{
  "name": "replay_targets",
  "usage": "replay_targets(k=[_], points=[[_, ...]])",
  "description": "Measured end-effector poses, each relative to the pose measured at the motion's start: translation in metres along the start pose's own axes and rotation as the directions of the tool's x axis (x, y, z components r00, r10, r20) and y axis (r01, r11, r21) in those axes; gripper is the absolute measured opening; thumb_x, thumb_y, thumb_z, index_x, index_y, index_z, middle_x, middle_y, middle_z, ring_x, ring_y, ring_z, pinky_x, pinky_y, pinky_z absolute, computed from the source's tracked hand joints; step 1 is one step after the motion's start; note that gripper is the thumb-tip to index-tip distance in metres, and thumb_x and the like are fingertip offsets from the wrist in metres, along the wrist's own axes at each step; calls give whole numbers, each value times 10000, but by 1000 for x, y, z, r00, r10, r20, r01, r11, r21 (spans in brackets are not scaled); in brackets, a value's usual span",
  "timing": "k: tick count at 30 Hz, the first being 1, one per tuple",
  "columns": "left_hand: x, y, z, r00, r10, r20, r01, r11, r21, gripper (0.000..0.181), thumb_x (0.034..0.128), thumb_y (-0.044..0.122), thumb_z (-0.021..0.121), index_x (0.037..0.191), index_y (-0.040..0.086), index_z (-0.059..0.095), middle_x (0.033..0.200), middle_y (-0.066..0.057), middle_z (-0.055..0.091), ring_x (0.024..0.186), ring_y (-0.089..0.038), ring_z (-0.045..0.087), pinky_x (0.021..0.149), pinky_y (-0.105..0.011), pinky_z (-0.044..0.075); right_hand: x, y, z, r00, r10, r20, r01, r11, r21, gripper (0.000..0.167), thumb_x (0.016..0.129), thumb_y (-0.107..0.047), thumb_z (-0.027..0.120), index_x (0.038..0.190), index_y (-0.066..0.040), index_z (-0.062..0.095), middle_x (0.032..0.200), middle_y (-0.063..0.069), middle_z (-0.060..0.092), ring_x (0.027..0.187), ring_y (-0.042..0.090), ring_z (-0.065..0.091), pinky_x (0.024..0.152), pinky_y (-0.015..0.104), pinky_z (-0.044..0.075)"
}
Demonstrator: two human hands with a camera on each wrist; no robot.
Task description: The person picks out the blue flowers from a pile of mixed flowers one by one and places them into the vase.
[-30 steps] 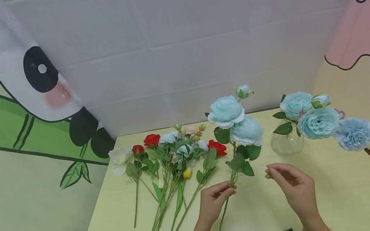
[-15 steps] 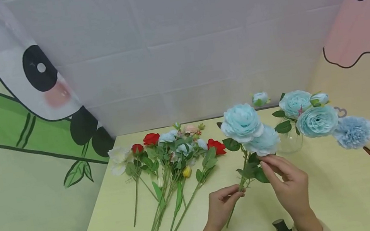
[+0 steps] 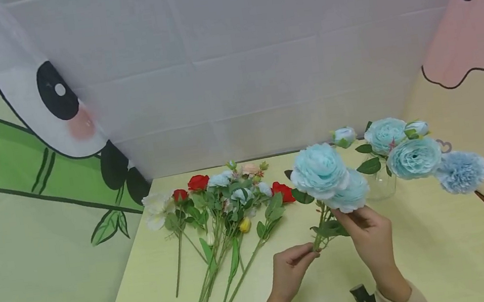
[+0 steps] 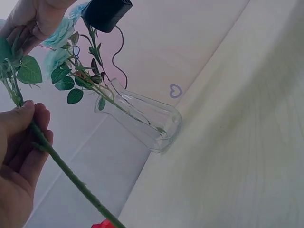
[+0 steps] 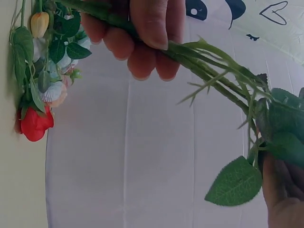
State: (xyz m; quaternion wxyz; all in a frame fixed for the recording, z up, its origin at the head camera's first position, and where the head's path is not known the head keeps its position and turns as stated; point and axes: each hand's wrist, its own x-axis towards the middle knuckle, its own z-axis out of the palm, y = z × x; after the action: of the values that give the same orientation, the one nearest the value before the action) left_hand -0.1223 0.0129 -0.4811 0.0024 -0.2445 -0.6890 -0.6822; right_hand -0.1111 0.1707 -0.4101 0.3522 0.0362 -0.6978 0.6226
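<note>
A light blue artificial flower stem (image 3: 319, 171) with two large blooms, a bud and green leaves is held up over the table. My left hand (image 3: 289, 273) pinches its green stem below the leaves; the left wrist view shows the bare lower stem (image 4: 76, 180) running down from those fingers. Just under the lower bloom, my right hand (image 3: 373, 241) grips among the leaves at the upper stem. Its fingertips are partly hidden by petals and leaves. In the right wrist view, thin side twigs (image 5: 213, 80) spread between the two hands.
Right of the hands stands a clear glass vase (image 4: 142, 116) holding light blue flowers (image 3: 415, 158) and a blue pompom flower (image 3: 461, 172). Several loose artificial stems (image 3: 218, 246) with red, white, yellow and blue heads lie at left on the table (image 3: 448, 251). A white cloth (image 3: 236, 70) hangs behind.
My right hand has come left from beside the flower and now grips under its blooms. The flower has shifted right and tilted forward, with the left hand still pinching its stem.
</note>
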Motion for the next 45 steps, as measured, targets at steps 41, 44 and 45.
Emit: replay_targets(k=[41,44,45], points=[[-7,-14,-17,979,-200,-38,200,980,-13,195,838,68,650,988,-56,653,984,-237,668,831,8,637,757,-208,541,-9,-8,1,965,-228,-127,225,974,-41,314,690,270,511,638,-35,562,640,-273,496,543,-88,414,512,93,361],[-9,-17,-18,975,-220,12,220,975,13,209,832,75,657,992,-61,657,976,-239,670,817,18,633,740,-190,537,-10,-8,1,963,-242,-118,233,969,-84,271,706,253,530,692,-11,589,700,-311,512,579,-103,418,579,67,387],[-10,-18,-18,975,-222,25,222,975,25,217,831,75,658,998,-63,657,975,-236,672,815,15,633,737,-184,536,-10,-7,1,958,-260,-119,251,964,-90,230,702,250,532,694,27,587,711,-303,518,582,-98,418,583,66,386]])
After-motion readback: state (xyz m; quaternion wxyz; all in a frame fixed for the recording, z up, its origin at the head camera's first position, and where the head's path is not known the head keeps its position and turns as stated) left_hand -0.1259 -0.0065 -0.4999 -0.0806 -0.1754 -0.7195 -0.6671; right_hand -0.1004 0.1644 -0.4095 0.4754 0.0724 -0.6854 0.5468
